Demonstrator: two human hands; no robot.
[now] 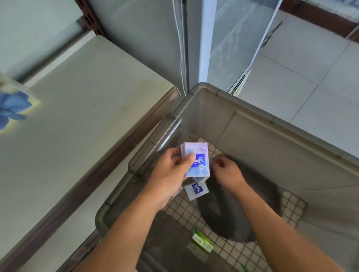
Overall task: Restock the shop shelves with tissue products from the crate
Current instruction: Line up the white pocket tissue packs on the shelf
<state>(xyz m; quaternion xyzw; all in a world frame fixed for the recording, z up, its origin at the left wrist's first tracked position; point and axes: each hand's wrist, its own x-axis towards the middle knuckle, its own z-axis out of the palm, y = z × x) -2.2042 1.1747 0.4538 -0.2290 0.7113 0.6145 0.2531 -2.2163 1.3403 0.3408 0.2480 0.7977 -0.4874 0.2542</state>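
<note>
1. The packs, a small stack of blue-and-white pocket tissues, are held above the crate floor in the left hand; its thumb lies across the front face and its fingers wrap the far side, so that grip is clamped on the stack.
2. A loose pack shows just below the stack. I cannot tell whether it lies on the floor or hangs from the hand.
3. The right hand is just beside the stack, its fingers curled in. The blur hides whether anything is pinched, so I cannot tell that grip's state.
4. The crate is grey with a grid floor and is almost emptied. A green pack lies near its near end, and another green one shows at the bottom edge.
5. The shelf to the left is mostly bare, with a flowered box at its far left.
6. Risks, as I judge them: several slick packs held by one thumb could fan out and slip during the lift over the crate wall. Reaching for the loose pack with a full left hand could also spill the stack.
</note>
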